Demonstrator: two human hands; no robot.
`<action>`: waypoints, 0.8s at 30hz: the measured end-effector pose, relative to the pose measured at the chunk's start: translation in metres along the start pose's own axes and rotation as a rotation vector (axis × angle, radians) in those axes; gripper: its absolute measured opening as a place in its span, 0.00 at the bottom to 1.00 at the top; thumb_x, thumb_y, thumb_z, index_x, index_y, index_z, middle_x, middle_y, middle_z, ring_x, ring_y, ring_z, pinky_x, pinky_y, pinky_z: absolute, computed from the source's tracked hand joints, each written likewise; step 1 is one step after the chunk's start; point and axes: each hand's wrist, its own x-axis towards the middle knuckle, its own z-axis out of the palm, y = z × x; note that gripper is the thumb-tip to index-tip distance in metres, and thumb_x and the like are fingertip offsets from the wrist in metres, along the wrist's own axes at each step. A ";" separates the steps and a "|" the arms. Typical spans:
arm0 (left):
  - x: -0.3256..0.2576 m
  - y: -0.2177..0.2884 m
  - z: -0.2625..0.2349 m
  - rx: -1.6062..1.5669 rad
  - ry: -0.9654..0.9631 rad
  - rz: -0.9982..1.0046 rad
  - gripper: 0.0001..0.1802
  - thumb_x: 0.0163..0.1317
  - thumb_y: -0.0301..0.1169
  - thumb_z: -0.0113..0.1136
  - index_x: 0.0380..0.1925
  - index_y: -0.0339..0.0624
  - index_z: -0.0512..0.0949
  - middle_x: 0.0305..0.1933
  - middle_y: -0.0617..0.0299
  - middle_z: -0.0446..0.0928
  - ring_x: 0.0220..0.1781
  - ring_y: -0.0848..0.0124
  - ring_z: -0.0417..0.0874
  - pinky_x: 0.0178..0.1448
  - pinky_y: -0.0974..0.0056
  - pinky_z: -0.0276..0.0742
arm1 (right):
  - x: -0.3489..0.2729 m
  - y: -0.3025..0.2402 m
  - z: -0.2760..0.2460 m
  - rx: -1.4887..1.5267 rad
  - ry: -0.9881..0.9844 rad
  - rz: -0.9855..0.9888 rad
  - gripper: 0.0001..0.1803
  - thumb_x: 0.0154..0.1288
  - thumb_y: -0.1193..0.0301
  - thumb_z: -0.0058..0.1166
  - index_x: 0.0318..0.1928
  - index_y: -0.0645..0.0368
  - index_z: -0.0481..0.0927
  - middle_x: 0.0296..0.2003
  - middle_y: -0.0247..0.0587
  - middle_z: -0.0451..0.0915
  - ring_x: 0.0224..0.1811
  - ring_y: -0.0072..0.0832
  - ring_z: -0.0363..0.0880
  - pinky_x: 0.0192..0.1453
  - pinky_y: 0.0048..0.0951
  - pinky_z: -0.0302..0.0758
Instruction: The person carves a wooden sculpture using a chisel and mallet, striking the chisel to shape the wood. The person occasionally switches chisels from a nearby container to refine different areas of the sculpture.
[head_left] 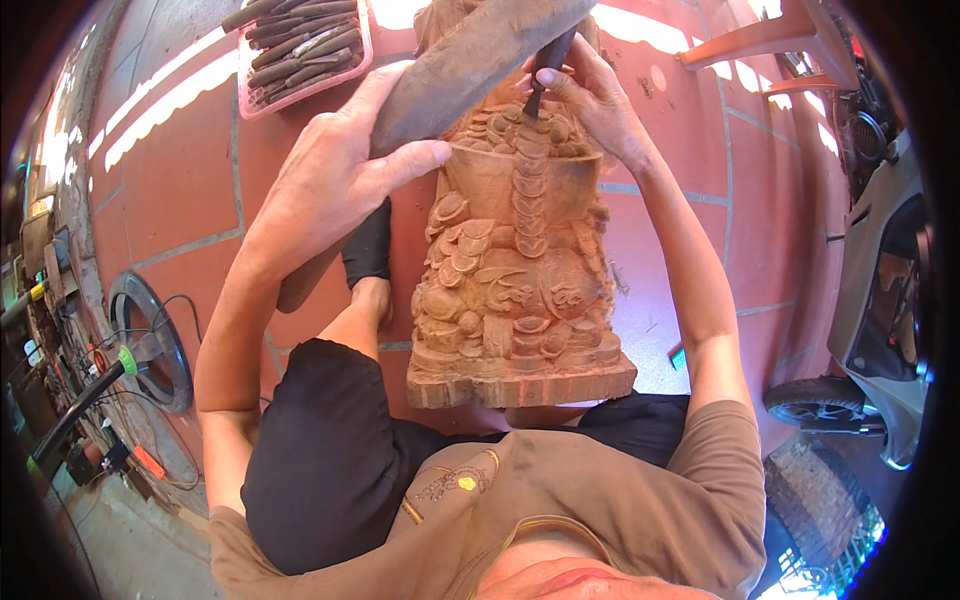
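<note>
A reddish-brown wood carving covered in rows of coin shapes and rounded lumps lies in front of me, its flat base towards my lap. My left hand is around a thick wooden mallet, thumb stretched out along its near side. The mallet slants over the carving's far left, and its narrower end shows below my left wrist. In my right hand is a dark-handled chisel, tilted, its blade down at the coins near the top of the carved pot. The mallet's head hangs close to the chisel's handle and partly hides it.
A pink basket full of slim dark tools stands on the red tiled floor at the far left. A wheel-like round base and cables are at left. A reddish plastic chair and a motorbike stand at right.
</note>
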 end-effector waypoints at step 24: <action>-0.001 0.022 -0.011 0.013 0.132 0.100 0.34 0.62 0.41 0.68 0.63 0.36 0.69 0.46 0.51 0.83 0.49 0.65 0.83 0.56 0.61 0.76 | -0.007 -0.017 -0.007 -0.131 -0.129 -0.017 0.20 0.73 0.79 0.46 0.63 0.58 0.67 0.46 0.37 0.77 0.52 0.25 0.80 0.62 0.33 0.76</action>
